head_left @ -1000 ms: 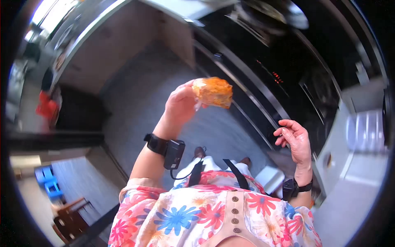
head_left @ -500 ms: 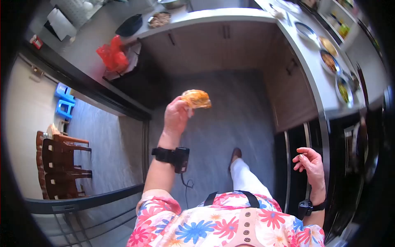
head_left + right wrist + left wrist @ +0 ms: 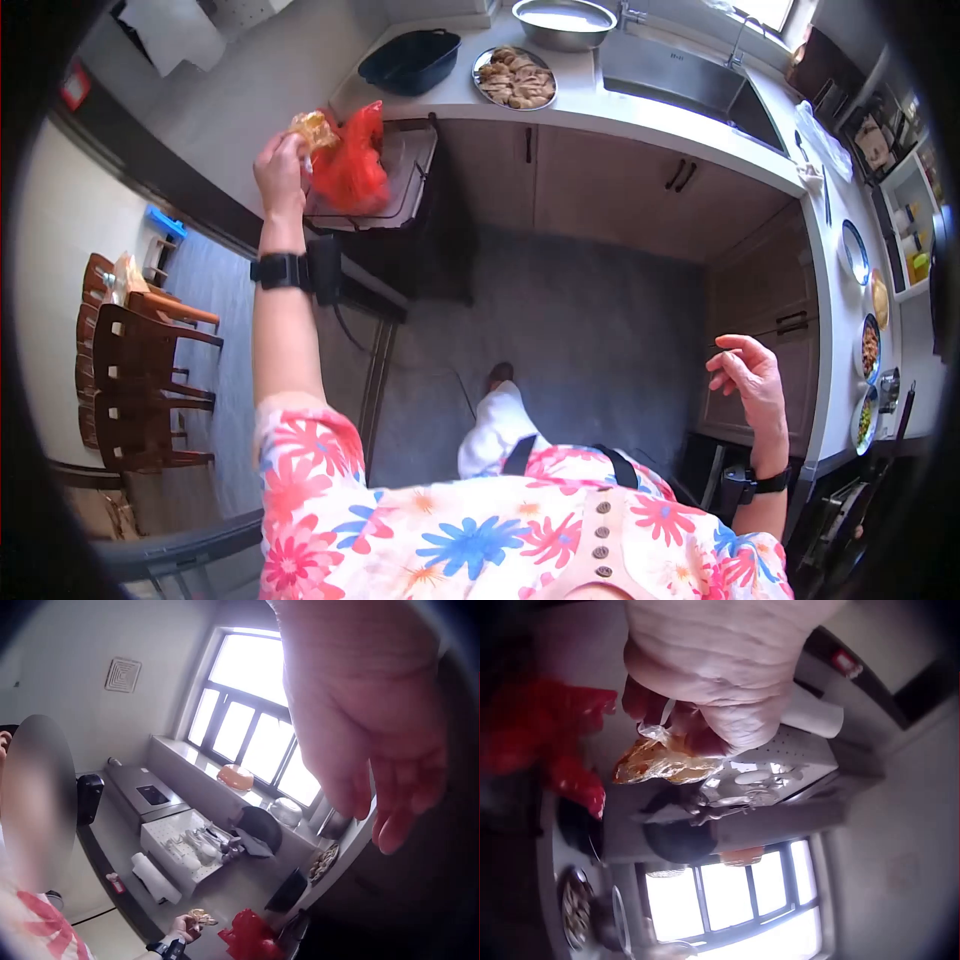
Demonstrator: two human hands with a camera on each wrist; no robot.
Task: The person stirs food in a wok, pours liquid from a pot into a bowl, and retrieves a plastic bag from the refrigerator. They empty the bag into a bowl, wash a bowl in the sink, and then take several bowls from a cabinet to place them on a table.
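Note:
My left hand (image 3: 281, 180) pinches a crumpled clear plastic wrapper with orange stains (image 3: 314, 130), held out at the upper left beside a red plastic bag (image 3: 352, 172). In the left wrist view the wrapper (image 3: 664, 761) hangs from the fingertips, and the red bag (image 3: 544, 735) is at the left. The red bag sits at a tray-like rack (image 3: 408, 180) on a dark bin or cabinet. My right hand (image 3: 750, 385) is held in the air at the right, fingers loosely bent, holding nothing; the right wrist view shows this hand (image 3: 367, 712) close up.
On the counter (image 3: 440, 108) stand a dark basin (image 3: 410, 62), a plate of sliced food (image 3: 514, 79), a metal bowl (image 3: 564, 22) and a sink (image 3: 680, 80). Several dishes line the right counter. Wooden chairs (image 3: 150, 380) stand at the left beyond a door frame.
The view has turned to the left, toward the counter and the red bag. My left hand has reached out to the bag with the wrapper still in its fingers. The right hand stays raised.

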